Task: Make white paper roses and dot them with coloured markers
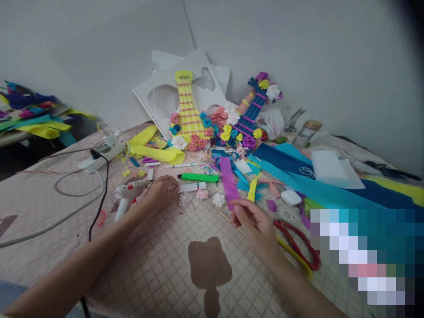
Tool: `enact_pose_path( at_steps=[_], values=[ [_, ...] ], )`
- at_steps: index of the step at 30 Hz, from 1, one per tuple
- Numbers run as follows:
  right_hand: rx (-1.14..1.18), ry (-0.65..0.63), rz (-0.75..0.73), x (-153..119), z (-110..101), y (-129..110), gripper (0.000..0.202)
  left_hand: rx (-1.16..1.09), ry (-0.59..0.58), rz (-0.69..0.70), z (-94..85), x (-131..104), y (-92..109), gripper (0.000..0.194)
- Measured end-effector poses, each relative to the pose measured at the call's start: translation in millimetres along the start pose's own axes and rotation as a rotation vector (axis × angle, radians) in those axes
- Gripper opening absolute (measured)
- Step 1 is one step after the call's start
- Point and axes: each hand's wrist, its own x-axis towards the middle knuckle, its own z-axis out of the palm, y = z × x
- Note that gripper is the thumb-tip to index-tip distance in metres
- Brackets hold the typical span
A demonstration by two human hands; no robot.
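Observation:
My left hand (162, 193) rests low over the table with its fingers curled. Beside it lie a white hot glue gun (126, 194) and a bundle of thin white sticks (192, 187); its grip is hidden. My right hand (254, 221) has thumb and fingers pinched together, at the near end of a purple crepe paper strip (228, 179). A thin wooden stick (225, 216) runs beneath these fingers. I cannot make out what is in the pinch. Between the hands are a white paper flower (218, 200), a pink-and-white flower (202, 194) and a green cutter (200, 177).
Two paper guitars, one yellow (187, 106) and one blue (251, 112), lean at the back among paper flowers. Red-handled scissors (298, 245) lie right. A power strip (102, 154) with cables sits left. Blue crepe sheets (298, 181) and a jar (307, 133) stand right.

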Motion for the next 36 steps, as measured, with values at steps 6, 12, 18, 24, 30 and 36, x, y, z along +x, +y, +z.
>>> enact_pose_path(
  at_steps=[6,12,18,24,30,36],
  values=[
    [-0.007,0.033,-0.012,1,-1,3,0.021,0.049,0.016,-0.015,0.2,27,-4,0.021],
    [-0.008,0.069,-0.020,4,-3,5,0.020,0.140,0.027,-0.155,8.6,70,-14,0.030],
    [-0.009,0.074,-0.001,5,-4,5,0.020,0.093,-0.015,-0.219,1.3,77,-12,0.028],
    [0.027,0.020,0.072,5,-1,5,0.025,-0.143,-0.066,-0.126,-22.0,33,57,0.028],
    [0.098,-0.037,0.166,3,3,4,0.032,-0.503,-0.349,0.126,-19.8,-30,132,0.019],
    [0.186,0.028,0.172,4,2,5,0.030,-0.568,-0.399,-0.002,-13.4,-43,132,0.027]
  ],
)
